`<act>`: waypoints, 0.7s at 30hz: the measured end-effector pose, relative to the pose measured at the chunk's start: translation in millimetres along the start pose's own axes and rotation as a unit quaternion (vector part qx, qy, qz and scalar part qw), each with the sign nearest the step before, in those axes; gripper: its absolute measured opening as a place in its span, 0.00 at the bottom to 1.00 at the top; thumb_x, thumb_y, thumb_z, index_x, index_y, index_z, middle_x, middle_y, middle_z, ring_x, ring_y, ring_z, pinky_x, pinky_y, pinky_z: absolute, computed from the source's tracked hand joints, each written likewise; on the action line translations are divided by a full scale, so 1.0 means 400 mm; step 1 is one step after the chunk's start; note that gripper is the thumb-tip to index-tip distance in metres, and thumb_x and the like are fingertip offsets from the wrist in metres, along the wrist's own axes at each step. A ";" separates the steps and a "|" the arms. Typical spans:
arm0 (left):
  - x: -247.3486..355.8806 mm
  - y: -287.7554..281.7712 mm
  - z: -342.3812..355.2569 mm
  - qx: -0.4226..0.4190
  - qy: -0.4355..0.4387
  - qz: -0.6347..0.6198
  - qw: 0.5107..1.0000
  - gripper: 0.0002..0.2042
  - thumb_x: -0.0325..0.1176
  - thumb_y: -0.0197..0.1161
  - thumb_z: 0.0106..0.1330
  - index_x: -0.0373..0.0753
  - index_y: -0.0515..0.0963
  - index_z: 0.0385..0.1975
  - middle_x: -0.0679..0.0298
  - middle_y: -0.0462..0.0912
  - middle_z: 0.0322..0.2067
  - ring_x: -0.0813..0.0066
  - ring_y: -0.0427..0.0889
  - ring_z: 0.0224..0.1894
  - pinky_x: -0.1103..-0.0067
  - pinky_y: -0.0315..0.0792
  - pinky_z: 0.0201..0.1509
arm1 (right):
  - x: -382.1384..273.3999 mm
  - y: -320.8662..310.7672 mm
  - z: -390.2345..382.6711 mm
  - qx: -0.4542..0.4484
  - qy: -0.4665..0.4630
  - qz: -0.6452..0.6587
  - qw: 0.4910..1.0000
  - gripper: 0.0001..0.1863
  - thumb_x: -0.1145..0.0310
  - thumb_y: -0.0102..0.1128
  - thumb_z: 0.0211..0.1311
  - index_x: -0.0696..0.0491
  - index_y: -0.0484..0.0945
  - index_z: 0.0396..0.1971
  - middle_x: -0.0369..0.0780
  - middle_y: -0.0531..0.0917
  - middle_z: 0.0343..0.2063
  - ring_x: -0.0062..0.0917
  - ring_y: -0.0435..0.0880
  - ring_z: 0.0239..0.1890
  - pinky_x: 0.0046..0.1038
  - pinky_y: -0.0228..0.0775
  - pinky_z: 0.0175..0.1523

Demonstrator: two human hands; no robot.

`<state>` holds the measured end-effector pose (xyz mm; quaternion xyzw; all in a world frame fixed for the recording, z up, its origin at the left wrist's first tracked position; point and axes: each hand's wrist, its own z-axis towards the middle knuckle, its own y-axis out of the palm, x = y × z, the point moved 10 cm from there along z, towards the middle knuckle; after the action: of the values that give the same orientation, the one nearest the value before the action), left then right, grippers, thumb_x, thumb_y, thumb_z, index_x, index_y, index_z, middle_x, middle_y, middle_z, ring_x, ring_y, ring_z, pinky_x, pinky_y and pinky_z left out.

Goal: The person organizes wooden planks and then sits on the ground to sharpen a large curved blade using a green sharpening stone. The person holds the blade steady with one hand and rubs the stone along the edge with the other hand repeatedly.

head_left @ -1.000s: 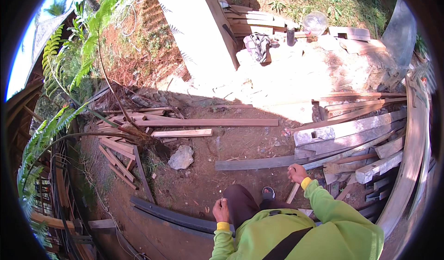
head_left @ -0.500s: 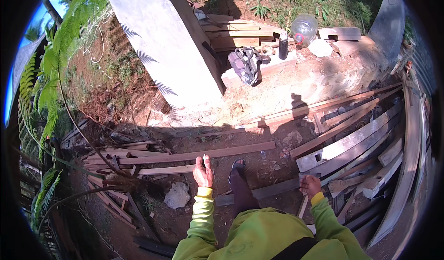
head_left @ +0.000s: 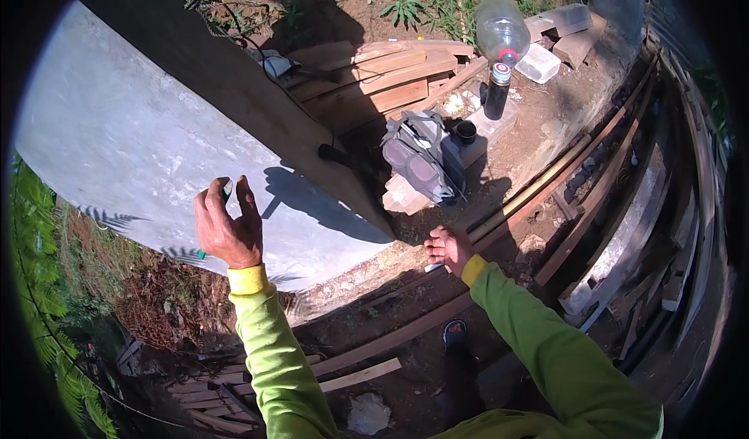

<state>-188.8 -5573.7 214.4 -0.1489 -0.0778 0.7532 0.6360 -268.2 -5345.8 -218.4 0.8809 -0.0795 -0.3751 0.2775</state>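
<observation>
My left hand (head_left: 232,227) is raised in front of the grey concrete post (head_left: 148,119), its shadow falling on the post. Its fingers are bent round a small green thing (head_left: 227,190); bits of green show at the fingertips and below the hand, but its kind is unclear. My right hand (head_left: 448,250) is curled above the dirt edge, near the bag. A pale bit (head_left: 433,267) shows just under its fingers; I cannot tell what it is. The grey and purple bag (head_left: 421,158) rests beyond that hand, beside a dark cup (head_left: 464,132) and a dark bottle (head_left: 497,94).
Planks (head_left: 374,76) are stacked behind the bag. A large clear jug (head_left: 501,29) lies near a pale block (head_left: 538,63). Long boards (head_left: 624,228) are heaped at the right, with more planks (head_left: 359,376) on the ground below. Fern fronds (head_left: 39,283) hang at the left.
Both hands have moved up and forward, the left toward the post and the right toward the bag. The view has shifted, so the post and bag look nearer.
</observation>
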 end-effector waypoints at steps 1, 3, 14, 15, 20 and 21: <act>-0.004 0.055 0.025 0.017 0.025 -0.009 1.000 0.11 0.31 0.68 0.52 0.38 0.75 0.33 0.62 0.76 0.26 0.70 0.75 0.25 0.76 0.68 0.26 | -0.020 0.040 0.059 0.007 -0.002 0.027 1.000 0.15 0.57 0.48 0.64 0.54 0.67 0.39 0.41 0.78 0.32 0.27 0.79 0.30 0.33 0.75 0.36; -0.011 0.139 0.052 0.039 0.069 -0.008 0.997 0.13 0.32 0.69 0.50 0.39 0.75 0.33 0.62 0.76 0.29 0.68 0.77 0.28 0.76 0.69 0.29 | -0.055 0.109 0.160 0.000 -0.013 0.048 0.999 0.14 0.58 0.48 0.64 0.54 0.66 0.40 0.41 0.77 0.34 0.28 0.79 0.30 0.35 0.76 0.36; -0.049 0.230 -0.016 0.119 0.148 0.045 0.981 0.21 0.42 0.66 0.55 0.29 0.70 0.36 0.54 0.73 0.32 0.67 0.73 0.31 0.78 0.69 0.30 | 0.014 0.228 0.595 0.112 0.062 0.147 0.981 0.13 0.56 0.48 0.64 0.48 0.67 0.41 0.38 0.75 0.37 0.29 0.79 0.37 0.35 0.77 0.36; -0.056 0.225 -0.016 0.118 0.135 0.027 0.983 0.21 0.42 0.66 0.56 0.29 0.70 0.37 0.53 0.72 0.32 0.68 0.72 0.31 0.79 0.68 0.29 | 0.017 0.237 0.611 0.148 0.076 0.157 0.974 0.12 0.57 0.48 0.65 0.47 0.68 0.41 0.38 0.75 0.38 0.30 0.79 0.38 0.35 0.77 0.35; -0.047 0.209 -0.021 0.133 0.130 0.020 0.982 0.21 0.44 0.61 0.59 0.28 0.70 0.35 0.53 0.73 0.30 0.67 0.72 0.31 0.79 0.67 0.30 | -0.032 0.267 0.677 0.161 0.018 0.179 0.970 0.20 0.56 0.55 0.59 0.57 0.67 0.42 0.44 0.74 0.36 0.30 0.80 0.30 0.34 0.79 0.30; -0.044 0.209 -0.019 0.136 0.136 0.029 0.981 0.22 0.45 0.61 0.60 0.28 0.70 0.35 0.53 0.73 0.28 0.67 0.72 0.31 0.79 0.66 0.30 | -0.063 0.271 0.662 0.192 0.009 0.182 0.964 0.20 0.57 0.56 0.58 0.58 0.68 0.41 0.45 0.74 0.36 0.30 0.80 0.29 0.34 0.79 0.30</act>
<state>-262.0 -5606.4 183.9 -0.1644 0.1175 0.7475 0.6327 -465.5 -5541.0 -292.9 0.8916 -0.3067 -0.2880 0.1676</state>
